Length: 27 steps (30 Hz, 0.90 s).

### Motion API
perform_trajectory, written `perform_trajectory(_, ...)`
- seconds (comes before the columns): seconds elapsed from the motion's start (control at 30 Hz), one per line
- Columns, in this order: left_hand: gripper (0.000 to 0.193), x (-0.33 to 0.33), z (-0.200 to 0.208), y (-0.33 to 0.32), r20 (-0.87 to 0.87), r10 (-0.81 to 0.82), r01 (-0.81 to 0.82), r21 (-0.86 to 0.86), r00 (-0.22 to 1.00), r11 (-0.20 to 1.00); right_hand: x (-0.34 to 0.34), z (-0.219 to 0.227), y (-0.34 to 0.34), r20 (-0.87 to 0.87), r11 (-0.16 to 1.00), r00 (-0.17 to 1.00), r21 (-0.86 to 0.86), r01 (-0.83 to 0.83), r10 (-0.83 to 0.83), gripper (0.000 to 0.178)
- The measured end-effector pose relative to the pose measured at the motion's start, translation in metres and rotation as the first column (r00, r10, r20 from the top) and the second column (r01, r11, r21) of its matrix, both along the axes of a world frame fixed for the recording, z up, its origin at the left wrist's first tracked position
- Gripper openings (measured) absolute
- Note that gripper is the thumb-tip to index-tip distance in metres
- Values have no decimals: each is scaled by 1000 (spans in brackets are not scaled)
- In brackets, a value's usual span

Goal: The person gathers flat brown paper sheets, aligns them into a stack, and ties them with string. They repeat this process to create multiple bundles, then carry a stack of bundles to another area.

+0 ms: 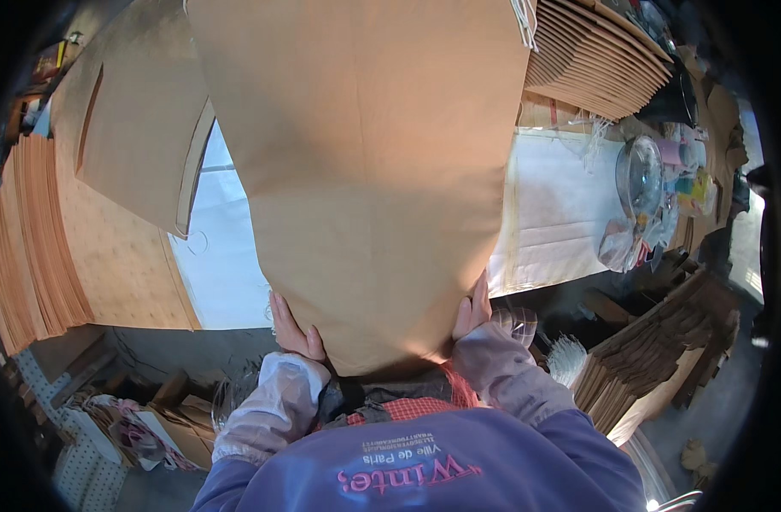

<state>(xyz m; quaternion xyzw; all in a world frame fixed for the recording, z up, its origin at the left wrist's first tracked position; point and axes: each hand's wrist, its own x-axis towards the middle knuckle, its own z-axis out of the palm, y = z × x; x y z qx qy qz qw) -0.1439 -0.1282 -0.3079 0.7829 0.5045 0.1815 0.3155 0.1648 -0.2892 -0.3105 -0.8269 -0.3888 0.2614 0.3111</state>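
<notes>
We look through the left one of two wide cameras, worn side by side on the person's head. We face down, and the person's left is our left too. At the near edge, close below us, is the purple-blue cloth sweatshirt with pink letters (416, 469). The big brown paper piece (369, 188) fills our middle and runs out of sight at the far edge. We see very wide, from the tall brown paper stack (36, 243) on the left to the ridged brown paper stack (591, 64) at far right. Straight edges bend near our rim.
</notes>
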Motion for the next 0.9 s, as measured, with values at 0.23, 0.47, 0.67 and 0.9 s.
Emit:
perform_trajectory(0.23, 79, 12, 37, 13, -26, 6, -8, -62, 1000, 998, -1, 38, 11, 1, 969, 998, -239, 57, -58, 70)
perform_trajectory(0.47, 111, -5, 82, 101, -547, -392, -8, -590, 740, 808, 32, 69, 82, -21, 834, 992, -544, 92, -124, 106)
perform_trajectory(0.67, 91, 58, -7, 249, -289, 24, -221, -673, 957, 706, 129, 44, 181, -350, 924, 929, -381, -25, -119, 98)
perform_trajectory(0.9, 49, 50, -27, 261, 75, 538, -341, -698, 840, 630, 100, 12, 185, -81, 935, 979, -322, 150, -185, 103)
